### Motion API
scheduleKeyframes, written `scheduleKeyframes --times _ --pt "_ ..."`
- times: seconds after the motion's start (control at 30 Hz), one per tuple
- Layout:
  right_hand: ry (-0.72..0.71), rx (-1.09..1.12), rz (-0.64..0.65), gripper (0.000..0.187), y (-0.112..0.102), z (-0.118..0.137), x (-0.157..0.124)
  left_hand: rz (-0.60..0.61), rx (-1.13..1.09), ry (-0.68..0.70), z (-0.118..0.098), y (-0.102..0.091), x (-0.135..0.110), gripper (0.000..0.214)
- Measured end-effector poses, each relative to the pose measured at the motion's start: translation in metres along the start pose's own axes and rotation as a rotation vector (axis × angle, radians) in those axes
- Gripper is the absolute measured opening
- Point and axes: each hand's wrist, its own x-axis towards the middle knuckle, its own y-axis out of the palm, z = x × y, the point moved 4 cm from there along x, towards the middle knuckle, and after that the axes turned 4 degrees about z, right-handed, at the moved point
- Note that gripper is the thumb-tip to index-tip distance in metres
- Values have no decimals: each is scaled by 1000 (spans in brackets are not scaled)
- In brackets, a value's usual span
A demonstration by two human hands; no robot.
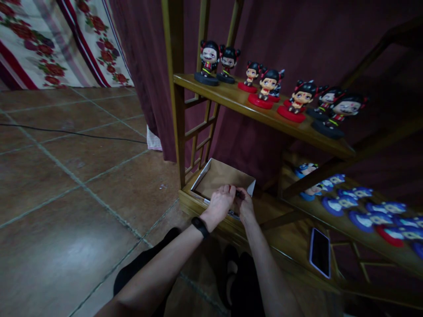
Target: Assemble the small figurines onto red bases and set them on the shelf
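Note:
My left hand (222, 201), with a black band (200, 227) on its wrist, is closed over the front side of an open cardboard box (211, 178). Beside it, my right hand (245, 205) is closed too, its fingers bent and meeting those of the left. Between the fingertips shows a small dark thing (238, 193), mostly hidden, whose kind I cannot make out. The box has a brown inside and white outer edges, and stands on the lowest wooden shelf (264, 211).
Above the box, a wooden shelf (231, 97) carries several black-haired figurines (267, 86) on red or dark bases. More blue-based figurines (340, 202) stand on a shelf to the right. A phone (320, 252) lies at lower right. A black cable (72, 133) crosses the tiled floor (66, 189).

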Motion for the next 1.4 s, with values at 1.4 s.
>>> scheduleKeyframes --times 1.4 --pt "92 -166 13 16 6 11 -3 15 -1510 -551 38 49 20 13"
